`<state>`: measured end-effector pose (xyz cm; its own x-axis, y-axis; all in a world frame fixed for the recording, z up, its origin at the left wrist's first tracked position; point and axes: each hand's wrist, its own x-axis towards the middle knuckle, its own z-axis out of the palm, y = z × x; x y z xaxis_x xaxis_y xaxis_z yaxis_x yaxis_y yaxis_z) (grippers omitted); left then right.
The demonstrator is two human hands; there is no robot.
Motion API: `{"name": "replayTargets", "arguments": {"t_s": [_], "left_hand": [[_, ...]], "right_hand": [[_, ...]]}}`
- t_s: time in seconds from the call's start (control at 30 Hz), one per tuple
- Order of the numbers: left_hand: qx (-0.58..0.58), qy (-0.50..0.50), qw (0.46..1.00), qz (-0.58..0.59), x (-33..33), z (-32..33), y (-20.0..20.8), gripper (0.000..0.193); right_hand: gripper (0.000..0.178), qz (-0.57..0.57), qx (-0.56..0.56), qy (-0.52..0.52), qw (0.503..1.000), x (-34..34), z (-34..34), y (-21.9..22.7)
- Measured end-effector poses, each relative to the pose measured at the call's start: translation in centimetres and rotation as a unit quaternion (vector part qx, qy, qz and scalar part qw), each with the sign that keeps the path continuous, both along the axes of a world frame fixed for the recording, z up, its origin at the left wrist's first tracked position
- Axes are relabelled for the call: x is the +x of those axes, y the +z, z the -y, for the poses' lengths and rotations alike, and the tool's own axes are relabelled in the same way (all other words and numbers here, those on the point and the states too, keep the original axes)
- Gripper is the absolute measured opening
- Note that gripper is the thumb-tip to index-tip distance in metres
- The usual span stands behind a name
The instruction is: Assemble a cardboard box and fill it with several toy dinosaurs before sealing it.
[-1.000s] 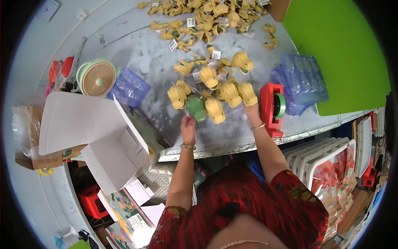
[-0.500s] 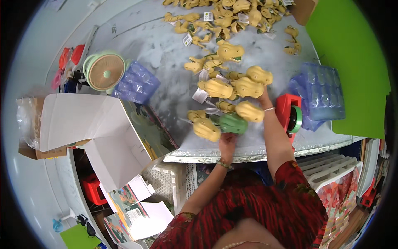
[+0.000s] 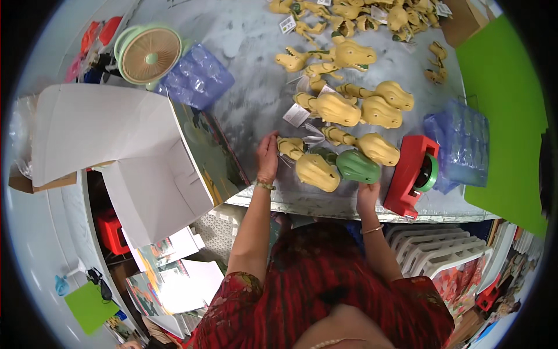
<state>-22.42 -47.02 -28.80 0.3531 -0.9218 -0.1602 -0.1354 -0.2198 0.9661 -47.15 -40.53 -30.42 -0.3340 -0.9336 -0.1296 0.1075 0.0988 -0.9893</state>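
Observation:
Toy dinosaurs with large heads and segmented bodies lie in rows on the grey table. My left hand [image 3: 267,158] rests at the tail end of the nearest yellow dinosaur [image 3: 317,173], fingers stretched along its side and holding nothing. At the table's front edge, my right hand [image 3: 367,198] touches the head of the green dinosaur [image 3: 358,167]; its fingertips are partly hidden under the head. Behind these are another yellow dinosaur [image 3: 378,149] and several more with white tags [image 3: 296,115]. An upright yellow dinosaur head with an open mouth [image 3: 353,53] lies farther back.
A red tape dispenser [image 3: 411,174] stands right of my right hand, beside blue clear plastic trays [image 3: 459,145]. At left are an open white carton [image 3: 157,180], another blue tray [image 3: 197,75] and a green fan [image 3: 150,55]. A pile of yellow dinosaurs [image 3: 401,17] lies at the back.
My left hand has moved from the green dinosaur leftward to the nearest yellow one's tail end. My right hand has come back from the farther yellow heads to the green one. The view has shifted.

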Motion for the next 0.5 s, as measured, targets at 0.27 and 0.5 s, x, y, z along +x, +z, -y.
{"name": "replayTargets", "arguments": {"t_s": [0.27,0.5], "left_hand": [[-0.034,0.016,0.999,0.027,-3.3,-5.2,-1.1,0.02],[-0.046,-0.072,0.995,-0.057,-8.3,-7.7,-1.7,0.02]], "right_hand": [[0.024,-0.173,-0.068,0.084,0.979,-3.8,4.2,-4.5],[0.025,0.065,0.006,0.003,0.998,-6.6,11.8,-5.1]]}}
